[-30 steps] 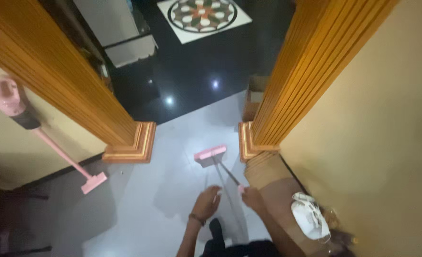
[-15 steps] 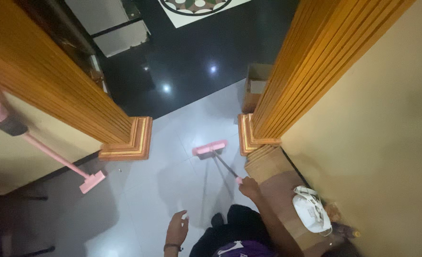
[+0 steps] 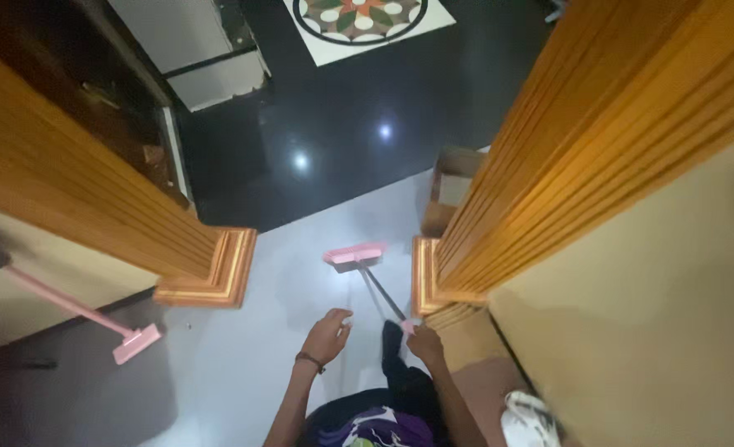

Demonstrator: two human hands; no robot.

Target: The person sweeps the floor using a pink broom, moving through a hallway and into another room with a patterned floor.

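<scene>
- Pale grey floor tiles (image 3: 243,364) are seen from above, in a narrow doorway between two ribbed orange wooden door frames (image 3: 549,165).
- On these tiles, near the middle of the view, a pink-headed broom (image 3: 355,257) is set, its head just beside the base of the right-hand frame and its thin dark handle slanted back toward the person.
- The pink end of the handle is gripped by the right hand (image 3: 423,343), whose fingers are curled closed around it.
- The left hand (image 3: 327,335) is held free to the left of the handle, fingers spread loosely, with nothing in it; a dark band is worn at its wrist.
- Beyond the doorway, a glossy black floor (image 3: 342,157) with two light reflections is seen, and a round patterned inlay (image 3: 358,18) at the top edge.
- Against the left wall, well apart from the hands, a second pink cleaning tool (image 3: 135,343) is leaned.
- A white object (image 3: 526,422) lies at the lower right, partly cut off.
</scene>
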